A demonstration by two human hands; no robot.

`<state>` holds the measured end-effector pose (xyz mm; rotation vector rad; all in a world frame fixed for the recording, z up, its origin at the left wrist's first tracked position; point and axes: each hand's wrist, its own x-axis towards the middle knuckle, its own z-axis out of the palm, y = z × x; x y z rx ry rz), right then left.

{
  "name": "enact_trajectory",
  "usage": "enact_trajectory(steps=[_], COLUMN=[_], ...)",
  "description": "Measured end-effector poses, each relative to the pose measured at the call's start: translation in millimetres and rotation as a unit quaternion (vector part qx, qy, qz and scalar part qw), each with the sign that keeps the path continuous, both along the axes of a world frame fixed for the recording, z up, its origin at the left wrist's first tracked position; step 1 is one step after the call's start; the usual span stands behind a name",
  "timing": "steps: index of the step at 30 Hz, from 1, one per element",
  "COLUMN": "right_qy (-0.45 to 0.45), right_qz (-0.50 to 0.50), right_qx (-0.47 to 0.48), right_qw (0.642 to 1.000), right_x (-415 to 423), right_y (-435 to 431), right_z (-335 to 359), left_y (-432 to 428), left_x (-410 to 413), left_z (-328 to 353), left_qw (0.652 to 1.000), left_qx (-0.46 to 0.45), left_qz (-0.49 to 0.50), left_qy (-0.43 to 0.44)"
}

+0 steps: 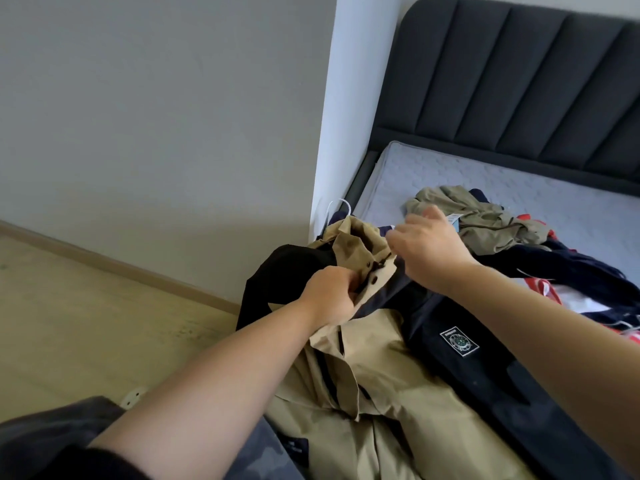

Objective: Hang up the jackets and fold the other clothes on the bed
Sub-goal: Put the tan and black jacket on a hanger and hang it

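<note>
A tan and navy jacket (374, 375) lies spread across the near corner of the bed, a badge on its navy chest. My left hand (329, 296) grips the tan front edge by the snap buttons just below the collar. My right hand (429, 247) is at the other side of the collar with its fingers curled at the fabric; what it holds is hidden behind the hand. A white hanger hook (341, 206) sticks out past the collar. Further back lies a heap of other clothes (485, 223): a crumpled khaki garment, navy fabric and a red, white and navy piece.
The grey quilted mattress (450, 171) shows bare behind the heap, with a dark padded headboard (519, 81) at the back. A white wall corner (332, 133) stands beside the bed. Pale wooden floor (86, 323) lies to the left.
</note>
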<state>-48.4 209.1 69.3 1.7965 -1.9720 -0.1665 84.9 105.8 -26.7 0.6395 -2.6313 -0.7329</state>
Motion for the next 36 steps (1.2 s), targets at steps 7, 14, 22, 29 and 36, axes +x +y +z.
enact_trajectory(steps=[7,14,22,29,36], right_qy=[-0.158,-0.449,-0.398,-0.399,-0.465], right_qz=[-0.086,-0.217,-0.279,-0.298,-0.337], right_qx=[-0.017,-0.072,-0.002,0.067,0.052], right_qw=[0.984,0.864,0.874,0.864,0.817], right_x=[-2.7,-55.9,-86.0,-104.6,-101.3], right_y=[-20.5,-42.1,-75.4,-89.9,-92.4], right_z=[-18.8,-63.3,-116.7,-139.3,-146.7], left_y=[-2.7,-15.7,-41.4,-62.6,-66.4], left_x=[-1.0,2.3,-6.7,-13.4,-20.6], left_z=[-3.6,-38.7,-47.3,-45.7,-41.8], left_qw=[0.997,0.983,0.963,0.954,0.954], left_qx=[-0.008,0.156,0.244,0.275,0.258], left_qz=[-0.032,-0.044,-0.032,-0.037,-0.058], left_qy=[-0.064,-0.088,-0.111,-0.117,-0.141])
